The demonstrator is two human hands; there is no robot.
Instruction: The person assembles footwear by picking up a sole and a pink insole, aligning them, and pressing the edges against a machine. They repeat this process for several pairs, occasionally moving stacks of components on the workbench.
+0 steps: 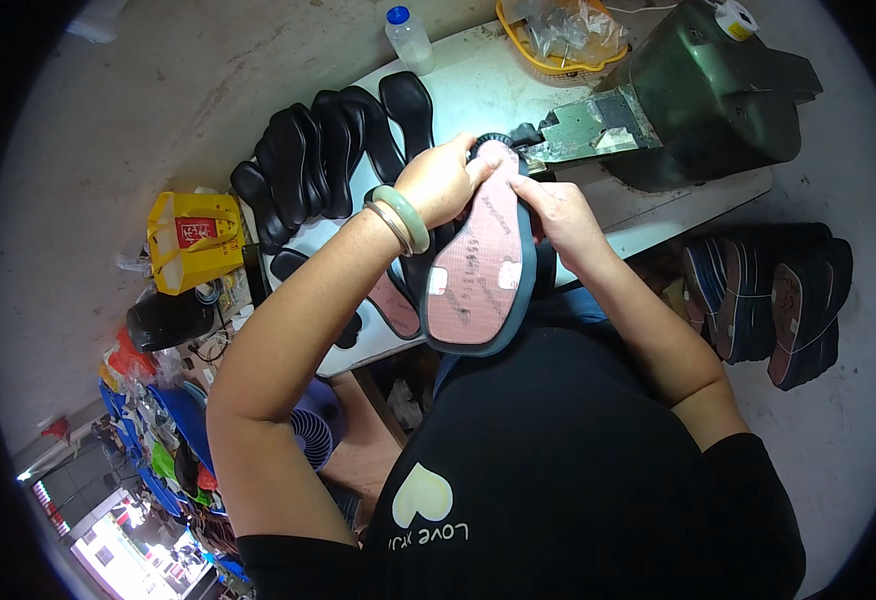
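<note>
- Shoe sole (478,265), pink insole face up, dark rim: held over the counter's (658,215) near edge, toe end at the green machine's (703,95) nose.
- Left hand (440,182): fingers closed on the sole's toe end; bangles at the wrist.
- Right hand (563,215): fingers gripping the sole's right rim, fingertips hidden behind it.
- Black insoles (328,150): fanned row along the counter's left edge, partly covered by the left forearm.
- Yellow basket (558,40), clear bottle (408,38): far edge.
- Stacked soles (768,300): floor, right.
- Yellow bag (196,240): floor, left.
</note>
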